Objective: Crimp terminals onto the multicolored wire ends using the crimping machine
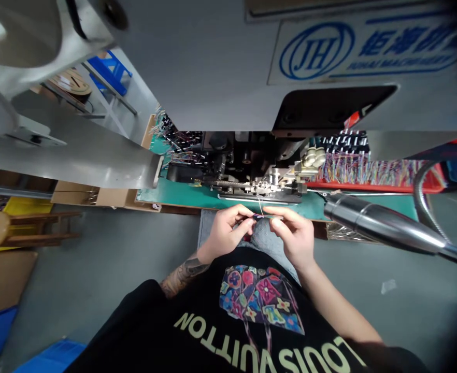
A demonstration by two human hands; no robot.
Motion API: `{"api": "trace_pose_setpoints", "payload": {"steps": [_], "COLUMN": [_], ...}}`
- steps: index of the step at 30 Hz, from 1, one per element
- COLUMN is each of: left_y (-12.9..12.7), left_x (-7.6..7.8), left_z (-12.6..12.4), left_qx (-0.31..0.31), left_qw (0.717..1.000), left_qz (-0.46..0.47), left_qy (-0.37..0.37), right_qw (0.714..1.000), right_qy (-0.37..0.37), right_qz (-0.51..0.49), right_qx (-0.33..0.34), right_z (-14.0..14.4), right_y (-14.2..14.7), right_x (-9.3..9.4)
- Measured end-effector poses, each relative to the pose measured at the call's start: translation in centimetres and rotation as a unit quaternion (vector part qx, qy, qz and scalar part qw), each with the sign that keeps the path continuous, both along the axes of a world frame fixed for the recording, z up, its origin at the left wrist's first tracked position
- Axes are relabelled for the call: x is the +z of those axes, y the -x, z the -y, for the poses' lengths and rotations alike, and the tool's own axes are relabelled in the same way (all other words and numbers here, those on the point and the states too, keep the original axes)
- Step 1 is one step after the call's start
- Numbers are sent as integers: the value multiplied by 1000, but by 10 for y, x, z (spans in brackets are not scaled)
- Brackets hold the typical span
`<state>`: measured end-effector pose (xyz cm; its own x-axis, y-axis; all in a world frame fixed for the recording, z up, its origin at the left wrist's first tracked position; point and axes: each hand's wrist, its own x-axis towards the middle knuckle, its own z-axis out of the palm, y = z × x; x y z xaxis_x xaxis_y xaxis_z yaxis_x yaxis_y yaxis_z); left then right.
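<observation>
Green bench (pixel 184 192) across middle of frame. Wires (pixel 261 215) at centre: probably light, limp; best held near ends. Left hand (pixel 228 231), right hand (pixel 296 234) pinch them, thumb against forefinger.

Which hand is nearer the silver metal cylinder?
Right. The right hand is just left of the silver metal cylinder; the left hand is farther left, beyond the right hand.
</observation>
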<state>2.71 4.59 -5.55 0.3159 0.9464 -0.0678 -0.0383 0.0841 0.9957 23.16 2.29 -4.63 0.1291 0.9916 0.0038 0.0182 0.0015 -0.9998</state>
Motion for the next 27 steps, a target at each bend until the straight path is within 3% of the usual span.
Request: {"api": "trace_pose_setpoints", "payload": {"steps": [4, 8, 17, 27], "left_y": [-5, -11, -21, -19], "left_x": [3, 4, 1, 8], "left_z": [-7, -12, -17, -21], "left_qx": [18, 62, 98, 84], "left_qw": [984, 957, 947, 952], "left_qz": [-95, -148, -191, -164], "left_qy": [-148, -241, -240, -245], "right_qw": [997, 996, 995, 994], "right_qy": [41, 47, 51, 12], "right_qz": [-31, -67, -81, -17], "right_qx": [50, 22, -39, -111], "right_z": [-18, -25, -36, -34], "right_y": [10, 22, 30, 37], "right_x": [8, 1, -3, 14]}}
